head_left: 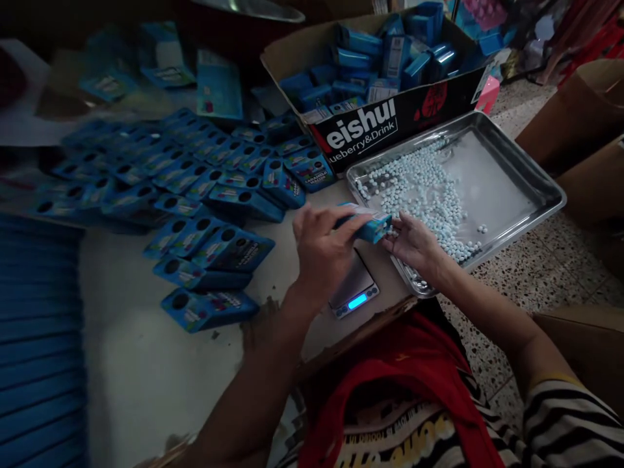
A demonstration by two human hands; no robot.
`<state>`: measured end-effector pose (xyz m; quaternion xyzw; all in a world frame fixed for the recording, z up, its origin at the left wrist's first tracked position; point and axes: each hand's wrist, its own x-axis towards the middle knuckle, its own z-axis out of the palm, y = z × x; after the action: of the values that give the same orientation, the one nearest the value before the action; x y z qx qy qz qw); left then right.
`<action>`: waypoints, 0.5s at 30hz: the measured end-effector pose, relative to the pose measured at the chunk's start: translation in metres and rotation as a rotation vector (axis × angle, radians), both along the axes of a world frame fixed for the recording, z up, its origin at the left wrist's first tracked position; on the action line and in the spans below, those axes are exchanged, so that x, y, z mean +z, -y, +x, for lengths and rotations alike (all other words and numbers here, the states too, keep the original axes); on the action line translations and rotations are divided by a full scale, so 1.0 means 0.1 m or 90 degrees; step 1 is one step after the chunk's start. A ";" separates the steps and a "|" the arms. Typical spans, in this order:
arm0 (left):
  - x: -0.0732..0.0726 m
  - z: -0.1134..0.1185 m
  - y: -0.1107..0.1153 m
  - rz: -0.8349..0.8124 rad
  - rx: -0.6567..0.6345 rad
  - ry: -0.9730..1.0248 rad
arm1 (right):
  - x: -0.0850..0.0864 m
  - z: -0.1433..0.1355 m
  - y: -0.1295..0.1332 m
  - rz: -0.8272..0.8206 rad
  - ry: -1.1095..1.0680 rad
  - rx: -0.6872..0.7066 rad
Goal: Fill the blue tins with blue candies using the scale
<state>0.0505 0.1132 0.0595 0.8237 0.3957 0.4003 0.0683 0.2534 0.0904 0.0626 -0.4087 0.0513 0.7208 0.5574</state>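
Observation:
My left hand [324, 244] grips a small blue candy box [374, 227], tipped sideways over the scale with its end pointing right. At that end is my right hand [412, 244], palm turned up, fingers curled beside the box. A few pale round candies show at its fingertips; the rest of what it holds is hidden. Below the box lies a small digital scale [353, 286] with a lit blue display, its plate partly covered by my left hand. To the right, a metal tray [511, 169] carries many loose pale blue candies [424, 188] on its left side.
Rows of blue boxes with round dark openings [214, 247] stand on the white table [131, 364] to the left. Behind the tray, an open carton [361, 133] is heaped with more blue packages. Brown cartons [585, 117] stand at the right on the speckled floor.

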 end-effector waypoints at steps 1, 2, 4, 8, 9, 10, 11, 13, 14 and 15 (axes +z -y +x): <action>-0.04 -0.03 0.01 -0.026 0.020 0.030 | -0.01 -0.01 0.00 0.007 -0.008 0.000; -0.07 -0.06 0.03 -0.047 0.034 0.054 | -0.01 -0.02 -0.01 0.014 -0.014 0.002; -0.07 -0.09 0.07 -0.049 0.046 0.079 | -0.01 -0.04 -0.02 0.021 -0.021 0.012; 0.07 -0.05 0.14 0.064 0.007 0.035 | 0.05 -0.08 -0.03 0.013 -0.015 0.028; 0.09 -0.03 0.14 0.073 -0.002 0.021 | 0.07 -0.09 -0.02 0.012 -0.011 0.025; 0.11 -0.02 0.13 0.067 -0.005 0.008 | 0.09 -0.09 -0.02 0.012 -0.007 0.017; 0.10 0.00 0.11 0.055 -0.002 0.004 | 0.11 -0.09 -0.01 0.014 -0.002 0.004; 0.04 0.01 0.07 0.030 0.012 0.026 | 0.16 -0.09 0.03 0.017 0.004 -0.020; 0.00 0.01 0.05 0.016 0.018 0.047 | 0.18 -0.10 0.04 0.017 0.003 -0.026; -0.05 0.00 0.04 -0.003 0.025 0.072 | 0.20 -0.10 0.06 0.016 0.000 -0.026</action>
<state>0.0505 0.1095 0.0544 0.7915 0.4082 0.4470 0.0844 0.2439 0.0845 0.0829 -0.4007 0.0507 0.7101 0.5767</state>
